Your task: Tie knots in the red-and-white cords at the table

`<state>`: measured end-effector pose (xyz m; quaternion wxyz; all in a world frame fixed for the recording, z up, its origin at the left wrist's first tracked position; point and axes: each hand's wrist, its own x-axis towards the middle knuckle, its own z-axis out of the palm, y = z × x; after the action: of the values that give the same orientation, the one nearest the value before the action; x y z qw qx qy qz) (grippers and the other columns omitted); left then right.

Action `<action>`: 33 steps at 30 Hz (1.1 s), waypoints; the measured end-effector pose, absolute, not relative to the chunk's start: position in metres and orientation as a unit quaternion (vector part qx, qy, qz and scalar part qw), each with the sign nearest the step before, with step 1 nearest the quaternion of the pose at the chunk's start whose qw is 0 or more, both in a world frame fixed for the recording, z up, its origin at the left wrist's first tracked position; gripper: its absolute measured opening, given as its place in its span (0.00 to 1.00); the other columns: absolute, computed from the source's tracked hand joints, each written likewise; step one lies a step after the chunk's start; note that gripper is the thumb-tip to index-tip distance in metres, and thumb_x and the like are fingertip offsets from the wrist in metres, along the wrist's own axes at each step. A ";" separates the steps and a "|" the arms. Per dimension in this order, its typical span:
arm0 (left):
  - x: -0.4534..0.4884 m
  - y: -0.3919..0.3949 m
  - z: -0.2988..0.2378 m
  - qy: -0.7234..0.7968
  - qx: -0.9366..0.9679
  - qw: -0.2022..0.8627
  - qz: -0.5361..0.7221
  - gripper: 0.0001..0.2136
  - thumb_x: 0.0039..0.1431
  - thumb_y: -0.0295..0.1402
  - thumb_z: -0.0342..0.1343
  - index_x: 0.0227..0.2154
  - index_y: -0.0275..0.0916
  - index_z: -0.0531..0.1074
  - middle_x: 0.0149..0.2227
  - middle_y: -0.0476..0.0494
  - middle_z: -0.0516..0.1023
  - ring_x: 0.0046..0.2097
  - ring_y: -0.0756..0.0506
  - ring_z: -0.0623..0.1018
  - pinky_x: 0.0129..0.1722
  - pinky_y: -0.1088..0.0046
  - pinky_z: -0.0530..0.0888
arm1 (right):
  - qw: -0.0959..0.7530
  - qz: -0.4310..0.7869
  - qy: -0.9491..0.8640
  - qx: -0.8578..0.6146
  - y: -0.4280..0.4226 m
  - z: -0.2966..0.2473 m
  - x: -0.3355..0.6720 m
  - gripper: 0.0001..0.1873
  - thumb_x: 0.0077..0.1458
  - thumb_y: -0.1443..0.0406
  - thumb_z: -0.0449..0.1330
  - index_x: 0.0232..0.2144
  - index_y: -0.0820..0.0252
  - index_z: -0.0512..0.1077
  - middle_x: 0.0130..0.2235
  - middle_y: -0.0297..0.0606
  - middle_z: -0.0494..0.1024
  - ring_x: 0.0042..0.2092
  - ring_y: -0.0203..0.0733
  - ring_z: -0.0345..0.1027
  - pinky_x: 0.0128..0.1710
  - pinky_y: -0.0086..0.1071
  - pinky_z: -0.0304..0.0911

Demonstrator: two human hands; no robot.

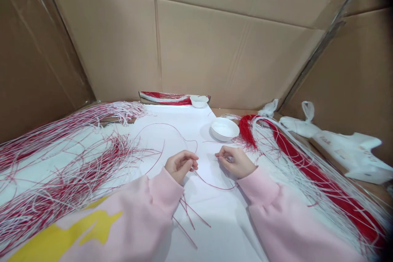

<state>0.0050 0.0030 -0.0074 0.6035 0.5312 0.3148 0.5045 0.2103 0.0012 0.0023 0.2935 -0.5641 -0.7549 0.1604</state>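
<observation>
Over the white sheet point(202, 229), my left hand point(182, 164) is closed, thumb against fingers, on a thin red cord point(211, 185). One length of this cord curves from the fingers towards the right sleeve. Another loops away over the sheet behind the hand. My right hand point(233, 160) is pinched a short way to the right, its thumb and forefinger pressed together. Whatever lies between those fingertips is too small to make out. Short red cord pieces point(187, 213) lie by my left cuff.
Bundles of red and white cords point(92, 176) spread on the left. A red bundle point(294, 159) with white strands lies on the right. A white bowl point(225, 128) stands behind my right hand, a smaller bowl point(199, 101) farther back. Cardboard walls point(196, 45) enclose the table; plastic bags point(350, 151) lie right.
</observation>
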 end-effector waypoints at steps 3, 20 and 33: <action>0.005 0.003 -0.008 0.312 0.529 0.610 0.500 0.05 0.44 0.30 0.52 0.25 0.33 0.68 0.20 0.49 0.68 0.24 0.53 0.70 0.25 0.77 0.65 | 0.279 0.178 -0.768 -0.548 -0.003 0.008 0.208 0.04 0.42 0.72 0.51 0.21 0.60 0.64 0.27 0.37 0.76 0.32 0.40 0.71 0.31 0.28 0.64; 0.000 0.006 -0.011 0.325 0.805 0.317 0.381 0.07 0.44 0.24 0.47 0.26 0.37 0.69 0.31 0.44 0.71 0.36 0.47 0.69 0.38 0.71 0.65 | 0.221 0.134 -0.780 -0.570 -0.023 0.018 0.190 0.06 0.43 0.70 0.52 0.22 0.60 0.70 0.24 0.37 0.76 0.29 0.41 0.71 0.28 0.28 0.62; 0.001 0.003 -0.009 0.393 0.873 0.214 0.195 0.13 0.43 0.30 0.51 0.35 0.39 0.65 0.37 0.46 0.69 0.42 0.45 0.66 0.40 0.65 0.61 | 0.315 0.128 -0.766 -0.546 -0.027 0.009 0.176 0.05 0.45 0.70 0.52 0.24 0.60 0.68 0.26 0.36 0.76 0.28 0.39 0.69 0.30 0.29 0.61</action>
<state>0.0013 0.0028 -0.0087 0.2140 0.8728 0.3930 0.1947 0.1760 -0.0265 0.0094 0.3146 -0.5458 -0.7660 0.1279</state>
